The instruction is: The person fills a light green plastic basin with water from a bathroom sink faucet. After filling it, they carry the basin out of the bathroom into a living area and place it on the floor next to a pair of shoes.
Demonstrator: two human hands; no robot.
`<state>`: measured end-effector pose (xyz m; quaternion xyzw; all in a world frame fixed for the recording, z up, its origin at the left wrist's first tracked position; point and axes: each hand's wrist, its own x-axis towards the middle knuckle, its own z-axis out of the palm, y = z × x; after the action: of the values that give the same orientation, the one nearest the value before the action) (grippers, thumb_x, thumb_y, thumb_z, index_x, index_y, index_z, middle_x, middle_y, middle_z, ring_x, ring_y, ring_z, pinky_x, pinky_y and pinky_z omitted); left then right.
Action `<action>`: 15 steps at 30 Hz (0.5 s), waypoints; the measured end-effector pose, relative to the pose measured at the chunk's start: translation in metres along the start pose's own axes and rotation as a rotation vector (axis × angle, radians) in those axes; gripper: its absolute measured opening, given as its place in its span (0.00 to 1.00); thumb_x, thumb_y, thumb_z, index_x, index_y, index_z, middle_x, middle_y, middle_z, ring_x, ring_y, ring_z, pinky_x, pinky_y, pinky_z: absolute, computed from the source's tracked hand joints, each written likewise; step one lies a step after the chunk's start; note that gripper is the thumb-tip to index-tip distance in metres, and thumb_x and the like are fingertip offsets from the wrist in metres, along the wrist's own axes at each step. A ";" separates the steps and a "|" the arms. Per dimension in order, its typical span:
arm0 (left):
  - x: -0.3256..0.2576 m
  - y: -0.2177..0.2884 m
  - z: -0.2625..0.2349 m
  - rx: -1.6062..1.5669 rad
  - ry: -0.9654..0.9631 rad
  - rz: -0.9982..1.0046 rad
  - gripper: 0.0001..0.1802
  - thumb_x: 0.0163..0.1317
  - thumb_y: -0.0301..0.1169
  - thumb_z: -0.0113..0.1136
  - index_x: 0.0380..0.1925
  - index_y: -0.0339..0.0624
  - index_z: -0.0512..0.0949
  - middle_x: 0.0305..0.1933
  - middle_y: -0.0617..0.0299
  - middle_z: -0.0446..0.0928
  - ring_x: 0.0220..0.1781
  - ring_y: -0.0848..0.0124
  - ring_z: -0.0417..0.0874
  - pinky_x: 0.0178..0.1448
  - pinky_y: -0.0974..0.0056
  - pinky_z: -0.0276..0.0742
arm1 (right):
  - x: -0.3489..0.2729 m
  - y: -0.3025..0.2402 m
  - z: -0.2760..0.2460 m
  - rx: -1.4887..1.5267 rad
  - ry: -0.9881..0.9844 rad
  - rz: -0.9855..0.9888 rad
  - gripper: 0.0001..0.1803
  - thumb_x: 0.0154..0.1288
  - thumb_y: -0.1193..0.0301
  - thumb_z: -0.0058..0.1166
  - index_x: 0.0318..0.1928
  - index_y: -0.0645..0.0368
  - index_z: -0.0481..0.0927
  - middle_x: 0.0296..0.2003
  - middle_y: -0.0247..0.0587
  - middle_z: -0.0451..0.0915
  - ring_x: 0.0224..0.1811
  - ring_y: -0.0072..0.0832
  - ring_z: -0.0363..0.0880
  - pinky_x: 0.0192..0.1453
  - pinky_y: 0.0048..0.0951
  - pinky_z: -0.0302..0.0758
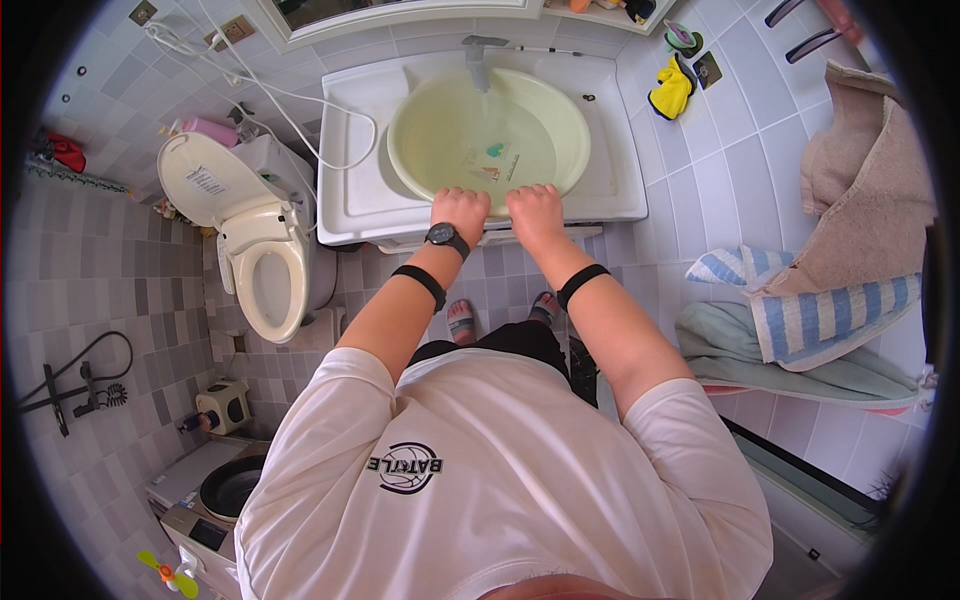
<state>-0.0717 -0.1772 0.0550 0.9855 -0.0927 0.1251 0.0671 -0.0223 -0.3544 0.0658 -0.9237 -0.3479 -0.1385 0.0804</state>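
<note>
A large pale-green plastic basin [403, 140] stands in the white washbasin [350, 190], with water in it and small printed pictures on its bottom. Over its near rim, just left of the middle, my left hand [461, 205] is curled with the fingers closed. My right hand [537, 212] grips the same rim a short way to the right. The parts of the fingers beyond the rim are hard to see. Above the far rim a grey faucet [478, 68] points down into the basin, where the water surface looks rippled below it.
To the left is a toilet [272, 285] with its lid raised. A white cable [345, 165] loops over the counter's left side. Yellow gloves [672, 88] hang on the right wall, and towels [850, 170] hang farther right. A black pan [232, 487] lies at the lower left.
</note>
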 end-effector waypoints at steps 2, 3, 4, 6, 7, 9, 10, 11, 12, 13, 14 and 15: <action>0.000 0.000 0.000 0.001 -0.003 -0.001 0.02 0.55 0.29 0.60 0.25 0.48 0.78 0.26 0.58 0.83 0.35 0.56 0.87 0.44 0.51 0.78 | 0.000 0.000 0.000 0.000 0.008 0.000 0.04 0.47 0.77 0.61 0.25 0.54 0.82 0.26 0.40 0.83 0.35 0.40 0.85 0.44 0.42 0.75; 0.001 0.000 -0.001 0.001 -0.005 0.001 0.02 0.55 0.29 0.60 0.25 0.48 0.78 0.26 0.58 0.83 0.35 0.56 0.87 0.44 0.51 0.78 | 0.000 0.000 0.000 -0.002 0.014 -0.004 0.04 0.47 0.77 0.61 0.25 0.54 0.82 0.25 0.40 0.83 0.35 0.40 0.85 0.44 0.42 0.75; 0.001 0.000 -0.002 0.000 -0.006 0.003 0.02 0.55 0.29 0.60 0.25 0.48 0.78 0.26 0.58 0.83 0.35 0.56 0.86 0.44 0.51 0.78 | 0.000 0.000 0.000 -0.004 0.019 -0.008 0.03 0.47 0.77 0.61 0.24 0.54 0.82 0.25 0.40 0.83 0.34 0.40 0.85 0.43 0.42 0.75; 0.001 0.000 -0.002 0.001 -0.004 0.004 0.02 0.55 0.29 0.60 0.25 0.48 0.78 0.26 0.58 0.83 0.35 0.56 0.86 0.44 0.51 0.78 | 0.000 0.000 0.000 -0.018 0.000 -0.007 0.03 0.49 0.76 0.61 0.25 0.53 0.83 0.26 0.39 0.84 0.35 0.40 0.85 0.44 0.42 0.75; 0.001 0.000 -0.002 0.003 0.000 0.006 0.02 0.55 0.29 0.60 0.25 0.48 0.78 0.26 0.58 0.83 0.35 0.56 0.86 0.44 0.51 0.78 | 0.000 0.000 0.000 -0.033 -0.018 -0.005 0.02 0.52 0.74 0.61 0.26 0.52 0.84 0.26 0.39 0.84 0.36 0.39 0.86 0.45 0.41 0.74; 0.001 0.000 -0.002 0.004 0.000 0.002 0.02 0.55 0.29 0.60 0.25 0.48 0.78 0.26 0.58 0.83 0.35 0.56 0.86 0.43 0.51 0.78 | 0.001 0.000 -0.002 -0.035 -0.030 -0.006 0.02 0.51 0.74 0.61 0.26 0.52 0.83 0.26 0.39 0.84 0.36 0.39 0.86 0.45 0.41 0.74; 0.001 0.000 -0.001 0.005 0.000 0.000 0.02 0.55 0.29 0.60 0.25 0.48 0.77 0.26 0.58 0.83 0.35 0.56 0.86 0.43 0.51 0.78 | 0.001 -0.001 -0.002 -0.038 -0.042 -0.006 0.02 0.51 0.74 0.61 0.26 0.52 0.83 0.26 0.39 0.84 0.36 0.39 0.86 0.45 0.41 0.74; 0.001 0.000 -0.001 0.005 0.000 0.000 0.02 0.55 0.29 0.60 0.25 0.48 0.77 0.26 0.58 0.83 0.35 0.56 0.86 0.43 0.51 0.78 | 0.001 -0.001 -0.002 -0.038 -0.042 -0.006 0.02 0.51 0.74 0.61 0.26 0.52 0.83 0.26 0.39 0.84 0.36 0.39 0.86 0.45 0.41 0.74; 0.001 0.000 -0.001 0.004 0.000 0.001 0.02 0.55 0.28 0.60 0.25 0.48 0.77 0.26 0.58 0.83 0.35 0.56 0.86 0.43 0.51 0.77 | 0.001 0.000 -0.001 -0.023 -0.021 -0.005 0.03 0.49 0.76 0.61 0.25 0.53 0.83 0.26 0.39 0.84 0.36 0.39 0.85 0.45 0.41 0.75; 0.001 0.000 0.000 0.004 0.001 0.002 0.02 0.55 0.28 0.60 0.25 0.48 0.77 0.26 0.58 0.83 0.35 0.56 0.86 0.43 0.51 0.77 | 0.001 0.000 -0.001 -0.008 0.001 -0.004 0.03 0.48 0.77 0.61 0.25 0.54 0.82 0.26 0.40 0.83 0.35 0.40 0.85 0.44 0.41 0.75; 0.001 0.000 0.000 0.003 0.002 0.001 0.02 0.55 0.28 0.60 0.25 0.48 0.77 0.26 0.58 0.83 0.35 0.56 0.86 0.43 0.51 0.77 | 0.001 0.000 -0.001 -0.009 0.001 -0.005 0.03 0.48 0.77 0.61 0.25 0.54 0.82 0.26 0.40 0.83 0.35 0.40 0.85 0.44 0.41 0.75; 0.000 0.000 -0.001 0.001 0.008 0.003 0.02 0.55 0.28 0.60 0.25 0.48 0.77 0.26 0.57 0.83 0.35 0.56 0.86 0.43 0.51 0.77 | 0.000 0.000 0.000 -0.003 0.000 -0.002 0.04 0.47 0.77 0.61 0.25 0.54 0.82 0.26 0.40 0.83 0.35 0.40 0.85 0.44 0.41 0.75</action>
<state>-0.0715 -0.1769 0.0556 0.9849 -0.0940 0.1290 0.0666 -0.0219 -0.3541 0.0660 -0.9235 -0.3487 -0.1390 0.0791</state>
